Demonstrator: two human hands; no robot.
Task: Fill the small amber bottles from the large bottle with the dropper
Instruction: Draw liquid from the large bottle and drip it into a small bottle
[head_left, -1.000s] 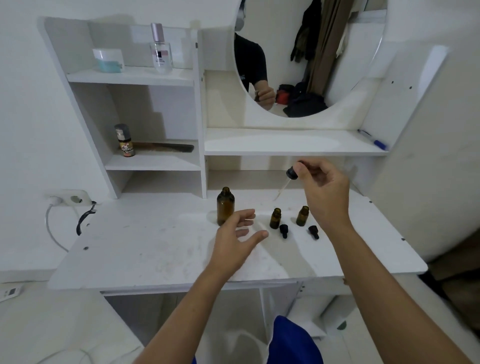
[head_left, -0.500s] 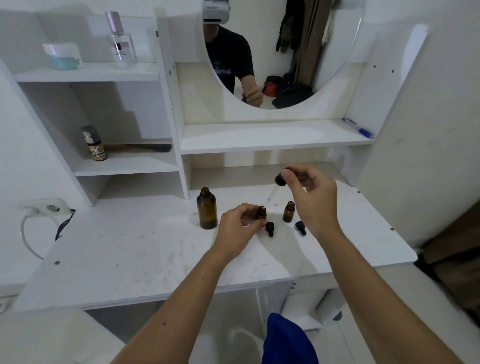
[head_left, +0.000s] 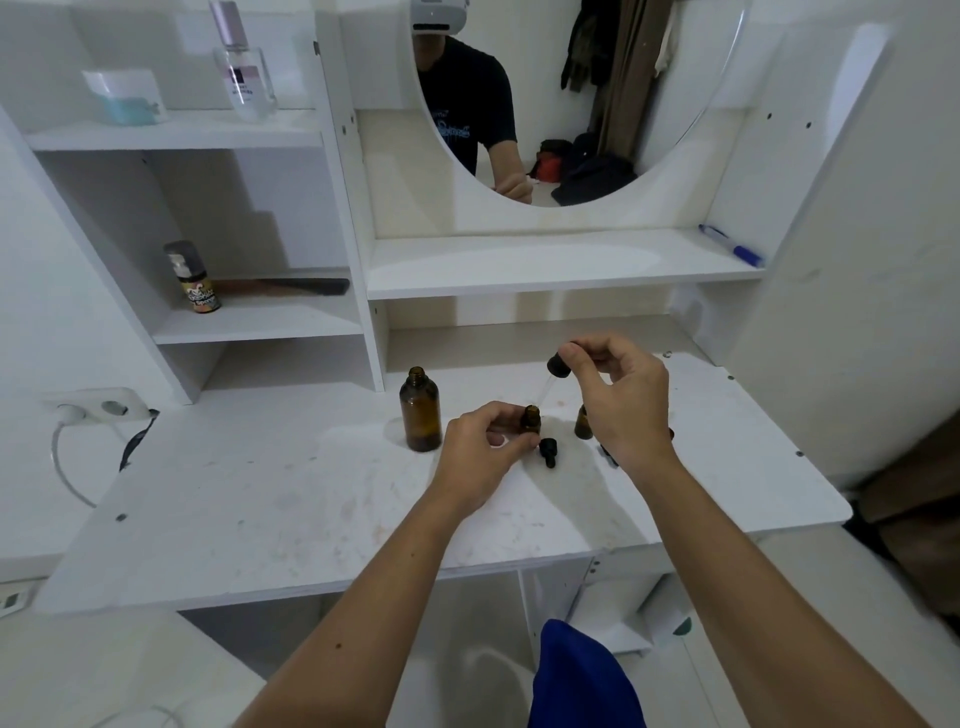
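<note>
— Amber glass first: where do the bottles stand?

— Toward the back of the white worktop (head_left: 260, 499), about mid-width. Large bottle (head_left: 420, 415) stands upright and uncapped, just left of my left hand (head_left: 480, 460). That hand's thumb and fingers curl round 1 small amber bottle (head_left: 530, 419); only its neck and shoulder show above my fingers, the base is hidden.

— And the other hand?

— My right hand (head_left: 621, 402) pinches the black bulb of the dropper (head_left: 558, 365) between thumb and forefinger, the other fingers folded in. Its clear glass tube slants down toward the mouth of the held bottle, but the tube is faint against the white and I cannot tell whether the tip is inside the neck or just above it.

— Any liquid in it?

— Too thin to make out.

— The second small bottle?

— A sliver of it (head_left: 583, 423) shows at the left of my right hand; the rest is covered. 1 black cap (head_left: 548, 449) lies just in front of the held bottle. Another dark bit (head_left: 608, 453) peeks from under my right wrist, probably a cap, mostly hidden.

— Behind?

— Mirror (head_left: 623, 78), cut off at the top.
</note>
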